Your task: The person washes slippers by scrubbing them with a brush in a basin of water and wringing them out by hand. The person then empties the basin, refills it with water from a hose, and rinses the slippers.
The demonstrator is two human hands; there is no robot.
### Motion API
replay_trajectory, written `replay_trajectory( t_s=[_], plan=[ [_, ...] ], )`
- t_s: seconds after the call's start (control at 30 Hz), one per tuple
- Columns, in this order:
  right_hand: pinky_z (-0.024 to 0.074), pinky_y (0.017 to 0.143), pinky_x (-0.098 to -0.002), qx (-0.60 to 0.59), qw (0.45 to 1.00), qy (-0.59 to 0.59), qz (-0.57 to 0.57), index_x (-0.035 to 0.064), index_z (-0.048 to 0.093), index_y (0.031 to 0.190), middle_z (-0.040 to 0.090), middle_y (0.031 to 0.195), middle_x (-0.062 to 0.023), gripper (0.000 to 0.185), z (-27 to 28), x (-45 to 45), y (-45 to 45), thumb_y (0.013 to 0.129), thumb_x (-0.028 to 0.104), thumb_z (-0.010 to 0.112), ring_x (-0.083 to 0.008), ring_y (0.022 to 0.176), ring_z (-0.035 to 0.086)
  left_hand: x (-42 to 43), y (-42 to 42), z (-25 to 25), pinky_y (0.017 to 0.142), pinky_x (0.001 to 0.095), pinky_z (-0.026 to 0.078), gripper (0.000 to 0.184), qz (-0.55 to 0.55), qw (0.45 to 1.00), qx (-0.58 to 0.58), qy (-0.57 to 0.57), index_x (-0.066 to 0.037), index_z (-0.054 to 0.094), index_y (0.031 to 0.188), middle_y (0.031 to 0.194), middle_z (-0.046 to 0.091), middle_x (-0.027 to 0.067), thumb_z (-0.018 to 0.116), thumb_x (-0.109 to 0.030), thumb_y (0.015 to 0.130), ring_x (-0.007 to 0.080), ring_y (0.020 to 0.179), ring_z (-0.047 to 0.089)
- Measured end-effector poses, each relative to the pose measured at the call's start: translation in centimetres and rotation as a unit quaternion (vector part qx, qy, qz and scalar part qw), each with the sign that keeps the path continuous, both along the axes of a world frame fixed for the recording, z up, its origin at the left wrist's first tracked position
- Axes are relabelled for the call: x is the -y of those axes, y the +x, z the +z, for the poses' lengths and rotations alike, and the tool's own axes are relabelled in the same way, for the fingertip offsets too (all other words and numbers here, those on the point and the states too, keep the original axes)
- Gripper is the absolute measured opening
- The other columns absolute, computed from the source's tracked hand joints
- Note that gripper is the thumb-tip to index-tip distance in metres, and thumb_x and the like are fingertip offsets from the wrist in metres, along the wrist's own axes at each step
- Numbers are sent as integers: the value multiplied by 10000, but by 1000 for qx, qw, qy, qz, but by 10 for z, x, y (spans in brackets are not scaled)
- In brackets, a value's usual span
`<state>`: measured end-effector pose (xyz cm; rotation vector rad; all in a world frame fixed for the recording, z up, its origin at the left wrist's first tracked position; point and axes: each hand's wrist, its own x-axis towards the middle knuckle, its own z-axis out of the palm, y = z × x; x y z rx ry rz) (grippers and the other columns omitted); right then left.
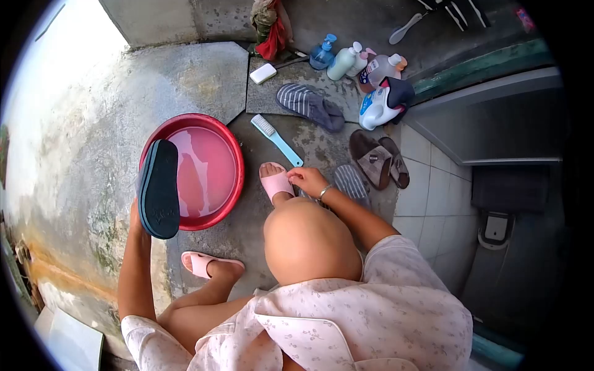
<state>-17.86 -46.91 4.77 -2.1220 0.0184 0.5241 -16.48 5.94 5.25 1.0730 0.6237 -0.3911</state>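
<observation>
My left hand (pixel 135 216) grips a dark slipper (pixel 159 191) by its heel end, sole facing up; the slipper hides most of the fingers. It is held over the left rim of a red basin (pixel 239 179) of pinkish water. My right hand (pixel 309 181), with a bracelet at the wrist, is beside my knee, fingers curled together with nothing visible in them. A light blue scrubbing brush (pixel 281 145) lies on the concrete just beyond it, bristles up. Pink slippers (pixel 276 183) are on my feet.
A white bar of soap (pixel 263 74) and a striped grey slipper (pixel 309 106) lie past the basin. Several bottles (pixel 343 62) line the wall. Brown slippers (pixel 370 157) and another striped slipper (pixel 352 184) are at the right, by a tiled doorway (pixel 427 191).
</observation>
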Motion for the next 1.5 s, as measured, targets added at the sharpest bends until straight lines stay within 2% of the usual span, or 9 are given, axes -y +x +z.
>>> replay_trajectory(
  t_s=[0.27,0.5,0.57,0.67,0.73,0.8,0.97,1.4,1.5],
  plan=[
    [513,705,-315,-54,998,3,-26,54,687,988,697,858,-120,182,-23,14,-9,839,121,606,-183,759,654,83,13,-113,789,407,567,341,102,970,-46,-217,32,578,1173,1052,668,160,496,-208,945,280,902,670],
    [508,713,-306,-74,995,34,-62,48,679,995,692,865,-114,172,-43,1,-19,852,98,598,-176,770,646,51,5,-140,720,380,572,323,146,962,-168,-159,6,569,1173,1014,668,150,507,-217,948,282,876,664],
    [508,718,-304,-64,996,36,-49,46,670,1009,692,880,-116,176,-49,-1,-20,856,90,594,-172,776,645,38,8,-126,730,388,537,338,121,973,-154,124,-27,534,1213,1017,632,131,531,-220,936,279,854,633],
    [507,718,-302,-99,987,79,-97,41,663,1020,690,885,-121,183,-57,-3,-17,858,90,593,-161,777,639,40,16,-112,906,409,452,404,103,828,71,546,-24,500,1248,1167,554,174,573,-244,917,298,1027,566],
    [507,728,-290,-93,988,76,-99,31,661,1029,691,893,-108,191,-53,-5,-13,864,83,581,-149,784,630,85,24,-45,1039,439,329,495,-33,690,206,693,-42,472,1293,1312,464,212,619,-267,877,351,1229,429],
    [510,728,-286,-109,984,88,-108,41,661,1049,691,890,-83,201,-49,-8,-8,871,87,580,-139,785,629,120,20,-28,1076,486,278,675,-148,646,163,731,-150,401,1385,1450,310,236,684,-383,819,396,1326,325],
    [505,638,-259,-139,978,104,-112,60,668,1057,670,889,-35,190,-47,-7,-6,885,110,605,-112,779,615,163,6,-40,1009,626,314,1278,-222,721,-52,654,-208,8,1515,1517,145,261,797,-591,585,424,1388,213],
    [492,667,-232,-203,971,92,-91,55,620,1127,671,1017,-55,223,-59,6,5,923,97,540,-117,862,637,138,19,-115,1042,484,369,1277,-311,762,-133,552,-160,-43,1507,1515,135,288,825,-444,613,436,1349,302],
    [492,683,-235,-208,971,71,-93,50,620,1127,671,1012,-54,225,-53,5,15,922,111,550,-115,868,632,131,28,-109,1048,470,364,1301,-396,805,-213,386,-144,-59,1502,1495,159,316,825,-466,604,451,1339,308]
  ],
)
